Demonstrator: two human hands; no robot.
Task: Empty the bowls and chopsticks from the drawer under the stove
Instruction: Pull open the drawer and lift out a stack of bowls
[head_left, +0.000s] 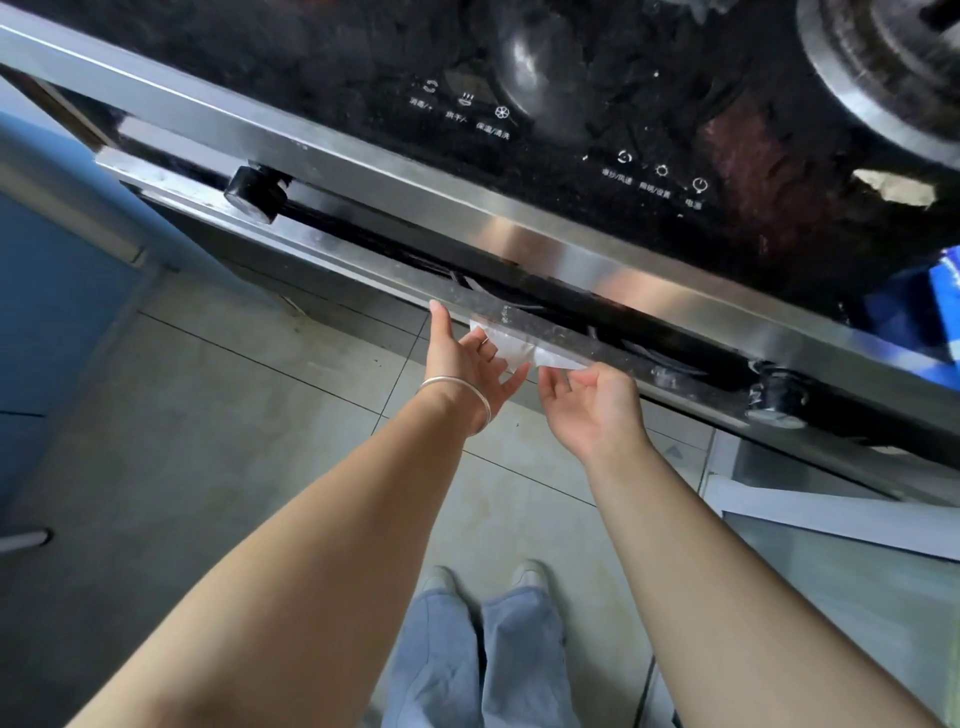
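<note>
Now, line by line:
Left hand: you are reaching your left hand (470, 358) up to the steel front edge of the drawer (597, 338) under the stove, palm turned up, thumb stretched toward the rail, the other fingers curling under the lip; a silver bangle (457, 397) is sitting on that wrist.
Right hand: you are holding your right hand (592, 402) just beside the left, palm up, fingers loosely bent with the tips at the underside of the same edge; whether they are gripping it cannot be told.
Drawer: it is standing slightly ajar, a dark gap showing between its front rail and the stove's steel trim; bowls and chopsticks are not showing through the gap.
White patch: a white label or piece of film (511, 345) is hanging from the drawer edge right above both sets of fingertips, touching the left fingers.
Stove: the black glass top (597, 104) with white touch icons is running above the drawer, and two black knobs (257, 193) are sticking out of the front, one on each side of your hands.
Floor: you are standing on pale tiles (249, 395), feet below your arms.
</note>
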